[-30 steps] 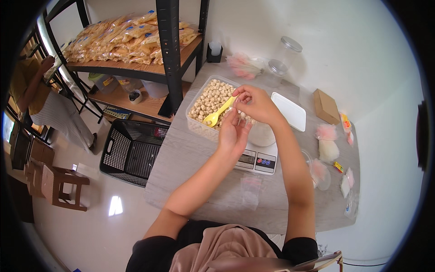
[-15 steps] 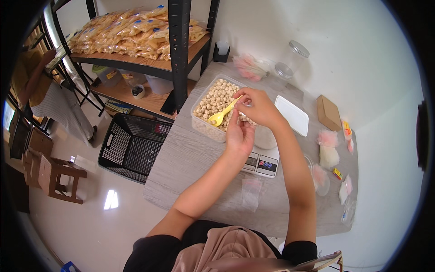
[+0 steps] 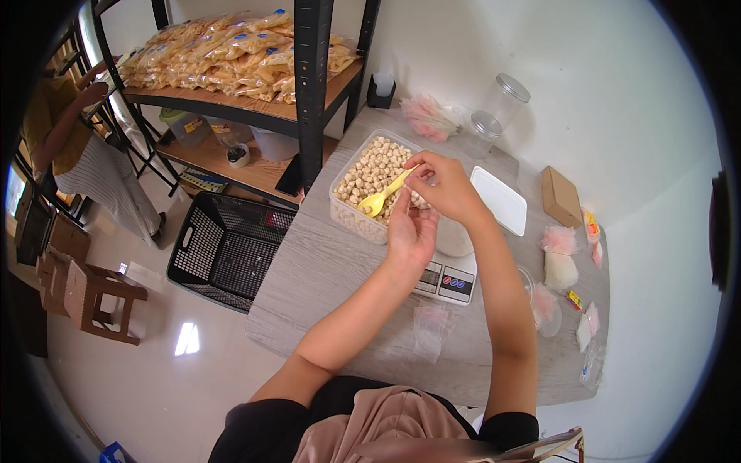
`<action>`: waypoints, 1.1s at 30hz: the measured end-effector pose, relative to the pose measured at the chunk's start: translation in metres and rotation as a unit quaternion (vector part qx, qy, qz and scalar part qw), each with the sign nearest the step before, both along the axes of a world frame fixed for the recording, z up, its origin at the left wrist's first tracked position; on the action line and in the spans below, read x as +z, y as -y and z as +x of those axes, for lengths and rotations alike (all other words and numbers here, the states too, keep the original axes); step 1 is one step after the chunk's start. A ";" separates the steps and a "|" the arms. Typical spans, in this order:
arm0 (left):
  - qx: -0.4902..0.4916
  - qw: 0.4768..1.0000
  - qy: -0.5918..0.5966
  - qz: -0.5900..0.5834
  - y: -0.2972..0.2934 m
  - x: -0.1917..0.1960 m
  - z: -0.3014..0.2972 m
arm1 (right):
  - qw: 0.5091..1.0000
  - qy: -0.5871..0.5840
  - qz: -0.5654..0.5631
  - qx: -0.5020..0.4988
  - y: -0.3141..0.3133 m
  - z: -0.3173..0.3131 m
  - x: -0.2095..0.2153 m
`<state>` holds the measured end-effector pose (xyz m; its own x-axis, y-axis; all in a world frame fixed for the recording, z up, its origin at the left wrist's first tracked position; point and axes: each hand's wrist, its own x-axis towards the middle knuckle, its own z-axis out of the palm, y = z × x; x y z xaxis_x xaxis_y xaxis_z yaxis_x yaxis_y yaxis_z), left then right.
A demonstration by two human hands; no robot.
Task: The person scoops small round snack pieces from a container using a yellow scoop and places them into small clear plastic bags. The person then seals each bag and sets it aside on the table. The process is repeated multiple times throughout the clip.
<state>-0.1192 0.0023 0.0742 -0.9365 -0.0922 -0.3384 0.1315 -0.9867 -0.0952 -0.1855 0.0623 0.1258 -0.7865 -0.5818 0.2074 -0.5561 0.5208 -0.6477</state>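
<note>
A clear plastic tub (image 3: 356, 221) full of pale round balls (image 3: 376, 166) stands at the far side of the table. My right hand (image 3: 446, 185) pinches the handle of a yellow spoon (image 3: 376, 202), whose bowl rests among the balls. Close beneath it, my left hand (image 3: 414, 233) is palm up, its fingers closed around a small clear bag with pale balls (image 3: 418, 201) in it; my right hand hides much of this bag. Below my hands is a white kitchen scale (image 3: 449, 282), with a round pale container (image 3: 454, 241) on it, partly covered by my right forearm.
On the grey table (image 3: 324, 270) lie a white lid (image 3: 499, 201), a brown box (image 3: 561, 197), small clear bags (image 3: 430, 332) and lidded jars (image 3: 486, 127). A black crate (image 3: 228, 251) and a shelf of bagged snacks (image 3: 231, 58) stand left. Another person (image 3: 85, 147) is beyond.
The picture has shifted slightly. My hands keep nearly the same pose, and the spoon remains in the tub. The other person's arms at the far left have moved.
</note>
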 end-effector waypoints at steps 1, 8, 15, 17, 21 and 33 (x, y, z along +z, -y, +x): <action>0.000 1.000 0.000 -0.004 0.000 0.000 0.000 | 1.000 -0.001 0.003 0.000 0.001 0.001 0.000; 0.011 0.998 0.000 -0.055 -0.001 0.001 0.000 | 0.999 0.010 -0.016 -0.047 0.003 0.004 0.006; 0.012 0.822 -0.169 -0.544 0.029 0.000 -0.004 | 0.964 0.078 -0.233 -0.101 -0.041 0.039 0.013; -0.019 0.749 -0.200 -0.631 0.039 0.002 -0.003 | 0.961 0.091 -0.240 -0.106 -0.053 0.047 0.008; -0.044 0.687 -0.223 -0.690 0.041 0.009 0.000 | 0.957 0.066 -0.262 -0.108 -0.062 0.057 -0.004; -0.078 0.593 -0.303 -0.742 0.032 0.011 0.019 | 0.928 0.005 -0.344 -0.141 -0.070 0.071 -0.008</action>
